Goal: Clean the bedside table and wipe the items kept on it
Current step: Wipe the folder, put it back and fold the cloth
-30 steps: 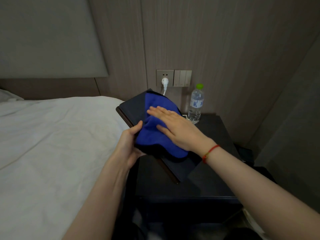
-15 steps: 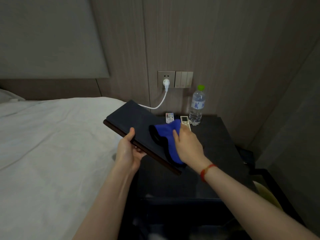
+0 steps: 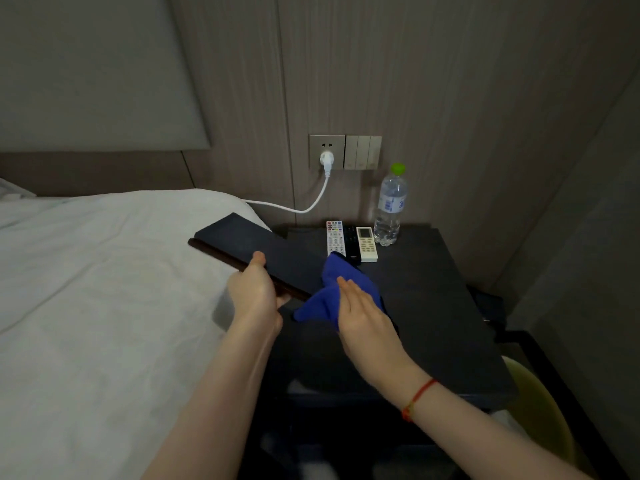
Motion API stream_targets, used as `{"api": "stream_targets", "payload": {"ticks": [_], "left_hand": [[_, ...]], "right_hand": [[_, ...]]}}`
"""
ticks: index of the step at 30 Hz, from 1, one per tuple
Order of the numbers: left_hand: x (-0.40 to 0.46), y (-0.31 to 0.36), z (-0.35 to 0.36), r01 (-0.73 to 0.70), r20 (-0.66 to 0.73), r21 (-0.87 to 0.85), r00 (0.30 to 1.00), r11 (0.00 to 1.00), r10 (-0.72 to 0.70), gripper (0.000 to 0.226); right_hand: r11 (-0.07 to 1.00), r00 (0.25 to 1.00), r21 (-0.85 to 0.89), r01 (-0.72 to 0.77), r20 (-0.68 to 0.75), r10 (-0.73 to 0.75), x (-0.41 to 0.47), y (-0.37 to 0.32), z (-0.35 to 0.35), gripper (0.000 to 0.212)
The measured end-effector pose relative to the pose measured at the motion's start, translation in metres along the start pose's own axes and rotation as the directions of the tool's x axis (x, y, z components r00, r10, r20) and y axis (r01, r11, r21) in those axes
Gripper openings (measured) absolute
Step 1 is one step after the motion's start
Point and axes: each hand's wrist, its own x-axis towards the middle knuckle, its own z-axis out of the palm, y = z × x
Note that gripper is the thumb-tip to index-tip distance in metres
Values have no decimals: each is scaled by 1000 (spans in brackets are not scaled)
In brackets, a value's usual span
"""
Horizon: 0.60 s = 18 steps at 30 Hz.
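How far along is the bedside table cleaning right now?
In hand: left hand holds the dark tray off the table while right hand presses the blue cloth on it. Left: remotes, water bottle and bedside table look untouched.

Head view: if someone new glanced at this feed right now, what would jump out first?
The blue cloth stands out most, pressed by the right hand onto a flat dark board that the left hand holds over the gap between bed and bedside table. Next, the white cable curving from the wall socket, and the water bottle beside three remotes at the table's back edge.
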Motion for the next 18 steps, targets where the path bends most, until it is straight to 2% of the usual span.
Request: {"api": "stream_targets", "payload": {"ticks": [2, 3, 5, 6, 7, 9, 11, 13, 15, 18], "left_hand": [[5, 4, 3, -27, 102, 166, 995, 986, 10, 15], [8, 7, 4, -20, 191, 245, 981, 969, -28, 16], [14, 10, 7, -13, 296, 351, 950, 936, -98, 26], [19, 9, 7, -25, 289, 384, 953, 923, -95, 35], [22, 6, 7, -53, 257, 402, 965, 914, -58, 37], [27, -4, 0, -84, 217, 483, 976, 872, -26, 28], [33, -21, -7, -12, 210, 589, 968, 808, -139, 42], [39, -33, -10, 83, 233, 609, 932, 789, -278, 45], [43, -38, -8, 163, 287, 517, 892, 841, -349, 36], [49, -44, -4, 174, 317, 427, 890, 887, -328, 23]], "right_hand": [[969, 998, 242, 55, -6, -55, 8, 6, -2, 52], [916, 1000, 401, 8, 15, -15, 12, 9, -4, 47], [749, 969, 633, -195, 6, 247, 23, 19, -2, 39], [654, 918, 687, -316, 49, 393, 29, 24, 2, 26], [548, 854, 723, -421, 111, 509, 34, 30, 8, 13], [278, 728, 810, -517, 245, 640, 42, 39, 17, 15], [-33, 613, 850, -525, 405, 678, 46, 46, 21, 16], [-244, 549, 821, -516, 535, 642, 47, 48, 23, 9], [-323, 520, 788, -525, 597, 611, 46, 48, 29, 5], [-298, 496, 753, -586, 625, 602, 49, 46, 39, 11]]}}
